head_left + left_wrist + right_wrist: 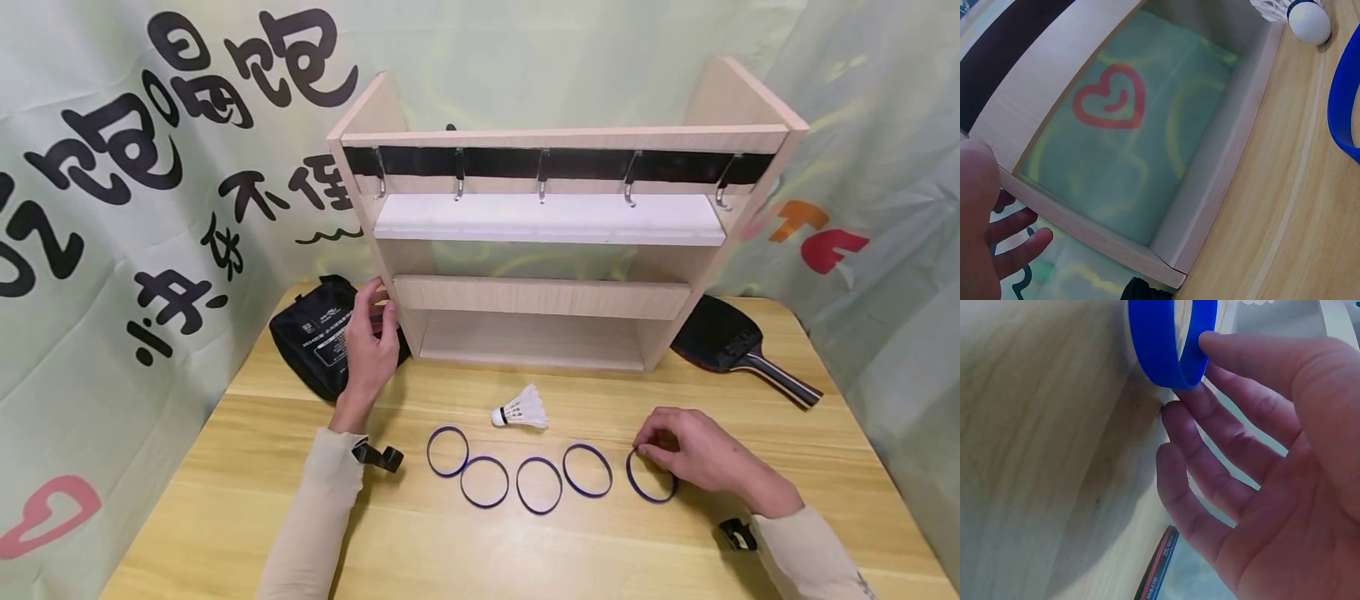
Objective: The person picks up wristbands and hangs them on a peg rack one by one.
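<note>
My right hand pinches the far edge of a blue ring between thumb and fingers, at the right end of a row of rings. In the right wrist view this flat blue band has the thumb on its inner face. My left hand is at the left side of a pale wooden shelf, its fingers loosely bent at the side panel. Several more blue rings lie on the table, left of the right hand. A white shuttlecock lies on its side behind them.
Several metal hooks hang from the shelf's black strip. Beside the shelf lie a black pouch on the left and a table tennis bat on the right. Printed cloth surrounds the wooden table.
</note>
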Available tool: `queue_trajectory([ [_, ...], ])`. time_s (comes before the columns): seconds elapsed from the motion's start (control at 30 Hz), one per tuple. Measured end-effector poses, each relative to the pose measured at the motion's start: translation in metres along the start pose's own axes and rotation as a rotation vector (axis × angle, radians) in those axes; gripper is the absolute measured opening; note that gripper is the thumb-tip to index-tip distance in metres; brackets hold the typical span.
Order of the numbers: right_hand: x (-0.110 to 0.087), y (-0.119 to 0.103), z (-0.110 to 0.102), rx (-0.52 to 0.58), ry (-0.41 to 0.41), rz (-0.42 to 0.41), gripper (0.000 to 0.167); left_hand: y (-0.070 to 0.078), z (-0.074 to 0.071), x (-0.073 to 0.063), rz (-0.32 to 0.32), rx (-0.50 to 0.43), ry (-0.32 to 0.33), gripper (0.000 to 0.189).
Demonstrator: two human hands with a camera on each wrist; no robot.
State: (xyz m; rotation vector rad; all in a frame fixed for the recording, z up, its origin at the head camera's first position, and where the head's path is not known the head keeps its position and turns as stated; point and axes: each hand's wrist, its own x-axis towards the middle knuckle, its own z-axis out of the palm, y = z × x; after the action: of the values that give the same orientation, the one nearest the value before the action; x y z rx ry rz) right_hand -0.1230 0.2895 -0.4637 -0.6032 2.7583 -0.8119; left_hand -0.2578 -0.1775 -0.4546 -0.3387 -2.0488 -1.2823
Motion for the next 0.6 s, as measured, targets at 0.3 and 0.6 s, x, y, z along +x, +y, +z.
queue_trajectory([
  [0.3,-0.001,-0.005,-0.003,0.098,-0.042,0.002,0.009,0.03,-0.005,0.003,0.021,-0.002,-0.023,0.038],
  [0.6,-0.002,-0.005,-0.006,0.186,-0.043,-0.073,0.01,0.044,-0.008,0.003,0.025,0.004,-0.018,0.038],
])
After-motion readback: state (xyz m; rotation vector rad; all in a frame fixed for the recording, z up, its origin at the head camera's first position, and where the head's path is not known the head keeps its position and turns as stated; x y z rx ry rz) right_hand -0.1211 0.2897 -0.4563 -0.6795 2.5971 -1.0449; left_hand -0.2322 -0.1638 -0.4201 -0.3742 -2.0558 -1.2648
